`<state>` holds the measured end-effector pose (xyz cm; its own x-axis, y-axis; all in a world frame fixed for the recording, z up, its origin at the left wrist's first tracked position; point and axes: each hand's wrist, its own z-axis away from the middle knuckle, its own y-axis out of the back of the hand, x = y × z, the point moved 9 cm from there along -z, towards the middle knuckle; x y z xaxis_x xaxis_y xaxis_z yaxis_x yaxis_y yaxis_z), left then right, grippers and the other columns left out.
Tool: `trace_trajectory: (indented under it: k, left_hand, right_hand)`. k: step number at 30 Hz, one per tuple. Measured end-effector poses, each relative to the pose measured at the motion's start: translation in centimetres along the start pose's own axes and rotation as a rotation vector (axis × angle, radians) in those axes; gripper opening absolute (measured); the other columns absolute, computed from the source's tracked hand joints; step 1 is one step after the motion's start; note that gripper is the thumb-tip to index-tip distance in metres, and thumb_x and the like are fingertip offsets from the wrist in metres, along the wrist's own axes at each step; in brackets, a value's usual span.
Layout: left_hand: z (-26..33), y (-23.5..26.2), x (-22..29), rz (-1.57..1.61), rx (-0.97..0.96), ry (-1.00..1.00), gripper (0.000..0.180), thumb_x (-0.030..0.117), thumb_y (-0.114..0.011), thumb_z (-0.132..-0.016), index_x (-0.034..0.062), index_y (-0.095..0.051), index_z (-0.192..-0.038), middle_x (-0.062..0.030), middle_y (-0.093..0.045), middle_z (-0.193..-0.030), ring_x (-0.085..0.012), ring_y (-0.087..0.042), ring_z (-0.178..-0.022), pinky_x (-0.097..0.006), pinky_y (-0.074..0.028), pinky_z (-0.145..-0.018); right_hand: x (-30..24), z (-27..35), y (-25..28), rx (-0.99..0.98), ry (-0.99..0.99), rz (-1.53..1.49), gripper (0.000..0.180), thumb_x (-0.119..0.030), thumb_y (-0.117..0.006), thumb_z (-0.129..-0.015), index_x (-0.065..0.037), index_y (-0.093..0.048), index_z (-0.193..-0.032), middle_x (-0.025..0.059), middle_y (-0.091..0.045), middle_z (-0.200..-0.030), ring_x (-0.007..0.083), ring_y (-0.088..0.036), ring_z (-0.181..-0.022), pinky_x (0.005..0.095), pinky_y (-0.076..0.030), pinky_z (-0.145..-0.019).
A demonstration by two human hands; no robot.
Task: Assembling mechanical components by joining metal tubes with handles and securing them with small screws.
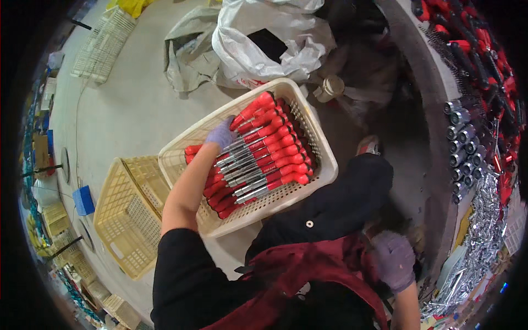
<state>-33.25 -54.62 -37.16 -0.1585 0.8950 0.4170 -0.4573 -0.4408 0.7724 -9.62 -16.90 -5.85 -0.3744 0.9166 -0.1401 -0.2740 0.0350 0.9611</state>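
My left hand (221, 133), in a purple glove, reaches into a cream plastic basket (324, 165). Its fingers curl at the upper end of a stack of red-handled tools (269, 146) and close on one of them. These tools have shiny metal shafts and look like screwdrivers; they lie side by side in layers, handles toward the basket's right side. More red handles show underneath, toward the left. Low on the right, my right hand (393, 259), also gloved in purple, is curled beside the dark red apron (330, 258). Whatever it may grip is hidden.
Empty yellowish baskets (129, 220) stand left of the tool basket. White woven sacks (269, 44) sit beyond it. Along the right runs a bench edge (440, 71) carrying metal sockets (465, 146), red-and-black handled tools (484, 55) and small shiny metal parts (467, 264). A blue box (83, 201) is far left.
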Motion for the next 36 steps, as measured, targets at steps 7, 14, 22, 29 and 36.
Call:
trace_trajectory:
  k: [7, 14, 22, 29, 36]
  left_hand:
    - [-7.5, -7.2, -3.6, -0.359, 0.134, 0.182, 0.050, 0.026, -0.052, -0.081, 0.0121, -0.046, -0.129, -0.0182, -0.056, -0.116, -0.0350, -0.052, -0.111, -0.046, -0.041, -0.094]
    - [-6.6, -10.1, 1.2, -0.292, 0.261, 0.064, 0.076, 0.046, -0.051, -0.082, -0.0001, -0.030, -0.139, -0.0237, -0.030, -0.142, -0.0383, -0.030, -0.131, -0.047, -0.021, -0.109]
    - [-8.2, -9.2, 5.8, -0.447, -0.289, -0.011, 0.054, 0.032, -0.052, -0.079, 0.0070, -0.048, -0.127, -0.0239, -0.054, -0.121, -0.0373, -0.051, -0.114, -0.043, -0.041, -0.095]
    - [6.2, -3.1, 23.5, 0.487, -0.217, -0.400, 0.040, 0.022, -0.054, -0.086, 0.0041, -0.051, -0.121, -0.0088, -0.059, -0.110, -0.0202, -0.054, -0.098, -0.033, -0.042, -0.090]
    - [32.4, -4.7, 55.2, 0.901, -1.418, -0.799, 0.064, 0.028, -0.060, -0.086, 0.0065, -0.030, -0.139, -0.0152, -0.051, -0.126, -0.0283, -0.050, -0.116, -0.039, -0.036, -0.100]
  right_hand:
    - [-1.5, 0.4, -4.8, -0.233, -0.024, -0.228, 0.046, -0.022, -0.067, -0.063, -0.011, -0.058, -0.107, 0.0094, -0.059, -0.104, 0.0277, -0.056, -0.099, 0.0404, -0.043, -0.086]
    - [-0.2, 0.3, -4.5, -0.282, -0.119, -0.309, 0.036, -0.022, -0.055, -0.076, -0.011, -0.058, -0.109, 0.0068, -0.060, -0.105, 0.0245, -0.055, -0.104, 0.0385, -0.043, -0.087]
    - [12.0, 6.4, 8.1, 0.030, -0.631, 0.104, 0.018, -0.019, -0.059, -0.072, -0.008, -0.060, -0.086, 0.0134, -0.060, -0.080, 0.0310, -0.061, -0.077, 0.0422, -0.051, -0.065]
    - [38.5, 18.1, 19.3, 0.508, -1.012, 0.384, 0.028, -0.021, -0.054, -0.084, -0.010, -0.056, -0.109, 0.0113, -0.063, -0.098, 0.0288, -0.060, -0.096, 0.0422, -0.046, -0.083]
    - [56.0, 20.7, 17.8, -0.082, -1.233, 0.440, 0.026, -0.013, -0.051, -0.083, -0.010, -0.059, -0.107, 0.0104, -0.068, -0.094, 0.0256, -0.065, -0.092, 0.0433, -0.041, -0.090]
